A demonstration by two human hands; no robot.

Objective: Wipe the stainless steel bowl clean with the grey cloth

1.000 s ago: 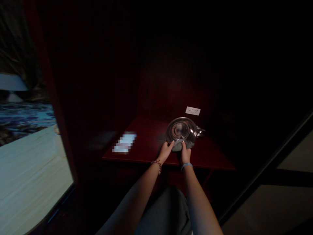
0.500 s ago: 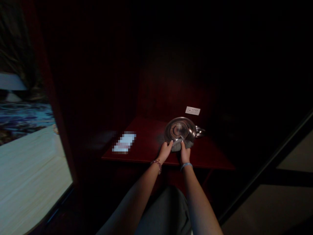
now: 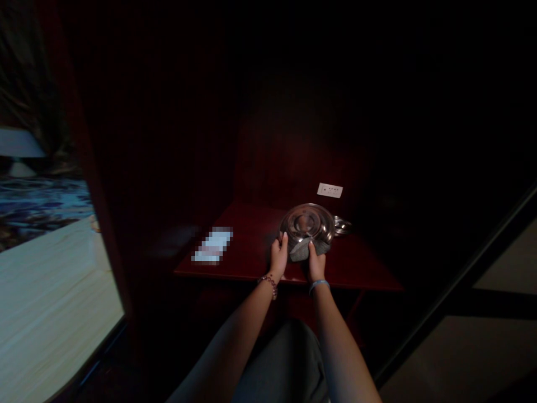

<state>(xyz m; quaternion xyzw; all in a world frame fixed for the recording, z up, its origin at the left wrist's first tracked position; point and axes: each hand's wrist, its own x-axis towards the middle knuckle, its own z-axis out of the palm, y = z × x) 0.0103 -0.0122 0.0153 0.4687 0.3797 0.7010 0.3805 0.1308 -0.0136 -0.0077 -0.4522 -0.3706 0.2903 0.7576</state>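
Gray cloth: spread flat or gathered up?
Gathered up: the gray cloth shows as a small bunch at the near rim of the shiny metal dish, pinched by the right hand. Exact folds: cannot tell.

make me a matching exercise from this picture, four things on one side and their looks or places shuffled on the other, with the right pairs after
Things
1. dish
2. cloth
3. socket
4. lamp

Looks or places
a. white, rectangular, above the desk
b. at the far left of the picture
c. round, shiny metal
d. grey, at the near rim of something round

Right pairs: 1-c, 2-d, 3-a, 4-b
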